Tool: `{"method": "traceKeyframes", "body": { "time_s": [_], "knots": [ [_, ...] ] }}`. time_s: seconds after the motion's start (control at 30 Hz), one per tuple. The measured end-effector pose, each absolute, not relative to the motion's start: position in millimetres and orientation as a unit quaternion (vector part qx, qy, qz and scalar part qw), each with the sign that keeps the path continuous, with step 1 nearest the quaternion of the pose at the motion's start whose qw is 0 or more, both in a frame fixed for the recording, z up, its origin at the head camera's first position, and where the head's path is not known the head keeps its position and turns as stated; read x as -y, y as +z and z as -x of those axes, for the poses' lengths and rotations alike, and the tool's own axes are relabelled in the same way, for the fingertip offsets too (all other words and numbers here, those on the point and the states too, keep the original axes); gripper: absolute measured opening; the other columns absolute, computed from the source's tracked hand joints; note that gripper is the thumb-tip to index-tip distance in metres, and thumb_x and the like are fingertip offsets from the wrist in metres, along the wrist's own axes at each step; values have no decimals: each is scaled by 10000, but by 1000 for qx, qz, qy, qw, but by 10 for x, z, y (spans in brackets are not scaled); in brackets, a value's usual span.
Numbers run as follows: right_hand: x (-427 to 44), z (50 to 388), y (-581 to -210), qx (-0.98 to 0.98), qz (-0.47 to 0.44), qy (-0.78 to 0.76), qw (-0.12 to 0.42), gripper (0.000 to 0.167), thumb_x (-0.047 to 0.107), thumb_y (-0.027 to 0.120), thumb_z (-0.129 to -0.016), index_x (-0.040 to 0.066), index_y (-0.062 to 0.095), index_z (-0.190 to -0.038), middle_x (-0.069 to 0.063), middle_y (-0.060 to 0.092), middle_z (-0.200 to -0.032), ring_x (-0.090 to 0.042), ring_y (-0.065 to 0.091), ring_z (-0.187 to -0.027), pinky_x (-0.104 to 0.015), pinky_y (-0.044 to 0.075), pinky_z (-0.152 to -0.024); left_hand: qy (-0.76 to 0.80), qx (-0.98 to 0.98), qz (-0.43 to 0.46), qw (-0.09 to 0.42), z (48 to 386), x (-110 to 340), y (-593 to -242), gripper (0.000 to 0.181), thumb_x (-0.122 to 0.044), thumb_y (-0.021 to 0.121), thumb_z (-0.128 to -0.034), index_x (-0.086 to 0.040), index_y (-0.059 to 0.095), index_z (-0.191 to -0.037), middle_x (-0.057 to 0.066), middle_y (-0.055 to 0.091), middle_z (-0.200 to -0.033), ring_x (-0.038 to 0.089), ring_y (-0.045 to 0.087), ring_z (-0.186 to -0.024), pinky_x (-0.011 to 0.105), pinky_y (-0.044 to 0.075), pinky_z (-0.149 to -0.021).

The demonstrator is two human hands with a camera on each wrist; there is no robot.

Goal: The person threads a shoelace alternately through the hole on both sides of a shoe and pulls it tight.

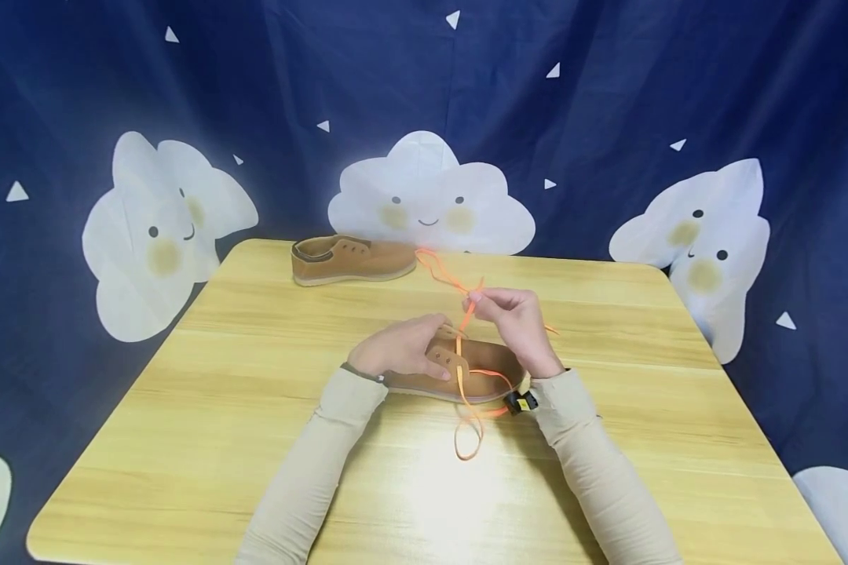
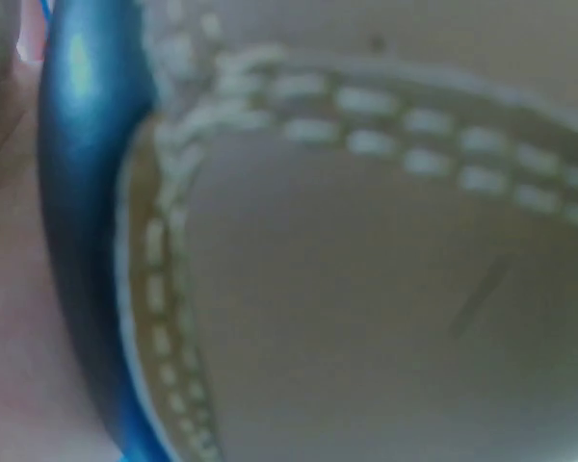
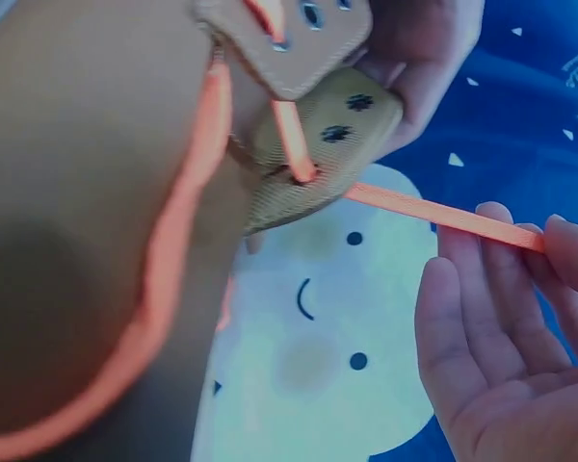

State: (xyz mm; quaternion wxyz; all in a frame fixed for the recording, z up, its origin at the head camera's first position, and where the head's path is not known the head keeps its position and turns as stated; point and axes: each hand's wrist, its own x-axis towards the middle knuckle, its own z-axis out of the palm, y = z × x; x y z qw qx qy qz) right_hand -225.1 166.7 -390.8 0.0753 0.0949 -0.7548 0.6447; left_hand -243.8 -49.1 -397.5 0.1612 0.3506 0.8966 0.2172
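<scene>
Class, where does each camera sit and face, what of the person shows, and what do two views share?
Head: on the head, facing forward and down at the nearer shoe; sleeves, left hand and right hand show.
Left wrist: on that wrist, facing stitching, probably the shoe's; some skin shows.
Right wrist: on that wrist, facing across the shoe; both hands show.
Head and right wrist share the pinched orange lace.

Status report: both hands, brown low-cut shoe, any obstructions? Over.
Right hand pinches flat orange shoelace, drawn straight. Left hand grips brown low-cut shoe toward its toe. Second brown shoe farther back, seemingly not blocking.
</scene>
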Motion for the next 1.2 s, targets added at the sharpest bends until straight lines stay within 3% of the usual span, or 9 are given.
{"method": "traceKeyframes", "body": {
  "time_s": [0.4,0.73,1.2],
  "knots": [
    [-1723,2101,-3623,718,-132,667,147,307,238,711,-991,-61,771,-1021,-41,798,-889,-143,759,-968,-335,613,-912,223,-894,-352,164,2424,496,-3969,733,-346,842,-868,-107,458,-1444,84,591,-1429,248,554,-1364,411,460,-1142],
    [-1717,1873,-3378,672,-173,692,201,187,133,717,-976,-15,792,-1063,28,806,-895,-132,774,-889,-321,620,-881,214,-897,-346,171,2419,494,-3965,736,-369,827,-882,-130,444,-1464,75,574,-1450,256,540,-1379,414,454,-1148],
    [-1602,1586,-3181,624,-258,683,279,109,-90,687,-920,-123,763,-991,-58,816,-889,-187,789,-880,-286,613,-879,216,-897,-350,162,2418,501,-3963,701,-362,836,-873,-132,470,-1425,62,597,-1401,229,570,-1314,402,474,-1113]
  ]
}}
